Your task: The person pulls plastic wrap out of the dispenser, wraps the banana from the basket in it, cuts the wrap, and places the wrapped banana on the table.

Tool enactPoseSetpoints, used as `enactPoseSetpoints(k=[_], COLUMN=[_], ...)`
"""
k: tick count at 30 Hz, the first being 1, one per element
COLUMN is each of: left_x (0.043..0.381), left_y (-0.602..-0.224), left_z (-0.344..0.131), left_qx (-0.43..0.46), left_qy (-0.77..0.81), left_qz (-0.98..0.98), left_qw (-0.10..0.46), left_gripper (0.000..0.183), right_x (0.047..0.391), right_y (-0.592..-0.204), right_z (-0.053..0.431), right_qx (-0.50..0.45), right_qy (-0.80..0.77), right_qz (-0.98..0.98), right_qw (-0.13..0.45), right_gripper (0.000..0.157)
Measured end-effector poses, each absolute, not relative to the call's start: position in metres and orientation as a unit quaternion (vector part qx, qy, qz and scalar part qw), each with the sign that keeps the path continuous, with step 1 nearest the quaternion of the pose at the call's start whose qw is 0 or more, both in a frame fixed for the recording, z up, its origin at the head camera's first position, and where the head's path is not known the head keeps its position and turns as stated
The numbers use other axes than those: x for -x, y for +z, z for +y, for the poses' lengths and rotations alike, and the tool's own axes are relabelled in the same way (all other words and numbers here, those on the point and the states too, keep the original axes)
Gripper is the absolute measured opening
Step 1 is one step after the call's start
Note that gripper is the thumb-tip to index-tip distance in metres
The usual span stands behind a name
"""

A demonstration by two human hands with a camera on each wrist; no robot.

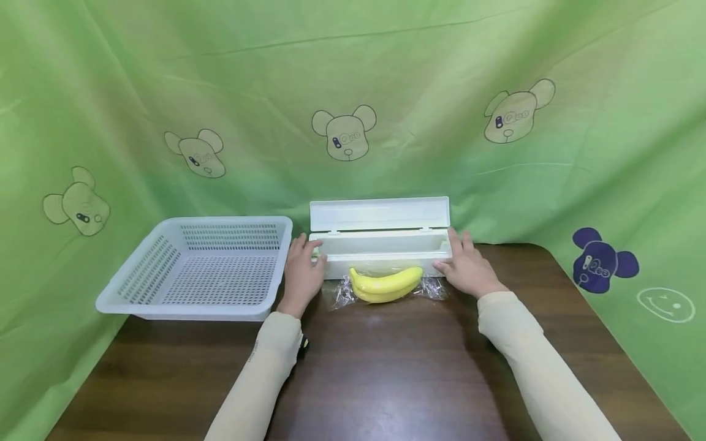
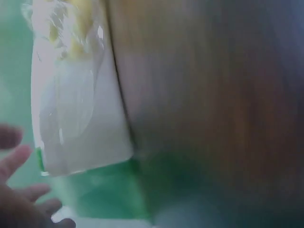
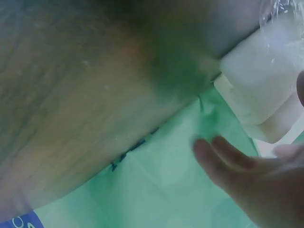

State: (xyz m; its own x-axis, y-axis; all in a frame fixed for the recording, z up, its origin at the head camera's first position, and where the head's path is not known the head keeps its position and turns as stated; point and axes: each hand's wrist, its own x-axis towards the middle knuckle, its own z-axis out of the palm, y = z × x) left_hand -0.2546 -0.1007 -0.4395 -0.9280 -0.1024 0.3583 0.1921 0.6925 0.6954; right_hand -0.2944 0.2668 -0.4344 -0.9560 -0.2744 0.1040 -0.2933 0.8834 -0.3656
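A long white plastic box (image 1: pixel 335 268) lies at the back of the table, its hinged lid (image 1: pixel 380 214) raised. Against its front rest yellow bananas (image 1: pixel 387 285) under clear film (image 1: pixel 433 288), crumpled at both ends; the film also hangs over the box front (image 2: pixel 80 118) in the left wrist view. My left hand (image 1: pixel 303 272) is at the box's left end, with fingers spread in the left wrist view. At the right end is my right hand (image 1: pixel 469 266), its fingers (image 3: pixel 225 159) extended in the right wrist view. Whether either hand touches the box I cannot tell.
A white slotted plastic basket (image 1: pixel 193 316) stands on the left of the brown wooden table (image 1: pixel 386 367), close beside my left hand. Green cloth (image 1: pixel 265 165) with printed bear heads hangs behind the table and along both sides.
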Motion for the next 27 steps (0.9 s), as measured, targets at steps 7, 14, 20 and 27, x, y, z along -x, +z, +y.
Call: enactPoseSetpoints(k=[7,14,20,27], left_x=[0.251,0.255,0.251,0.242], left_y=[-0.439,-0.435,-0.435,-0.433], left_z=[-0.102,-0.103,-0.107,-0.112], left_qx=[0.096,0.126,0.157,0.205], left_qy=[-0.254,-0.255,-0.246,-0.225], left_qz=[-0.938,-0.93,-0.928,-0.919], left_qw=[0.218,0.233,0.233,0.252], left_gripper=[0.014,0.007,0.011,0.008], right_x=[0.289,0.289,0.285,0.28], right_y=[-0.445,-0.446,-0.442,-0.443], right_z=[0.259,0.256,0.256,0.261], right_qx=[-0.225,-0.25,-0.268,-0.295], right_qy=[0.181,0.214,0.216,0.196], right_qz=[-0.944,-0.917,-0.908,-0.902], right_qw=[0.16,0.225,0.237,0.248], right_gripper=[0.034,0.018,0.021,0.026])
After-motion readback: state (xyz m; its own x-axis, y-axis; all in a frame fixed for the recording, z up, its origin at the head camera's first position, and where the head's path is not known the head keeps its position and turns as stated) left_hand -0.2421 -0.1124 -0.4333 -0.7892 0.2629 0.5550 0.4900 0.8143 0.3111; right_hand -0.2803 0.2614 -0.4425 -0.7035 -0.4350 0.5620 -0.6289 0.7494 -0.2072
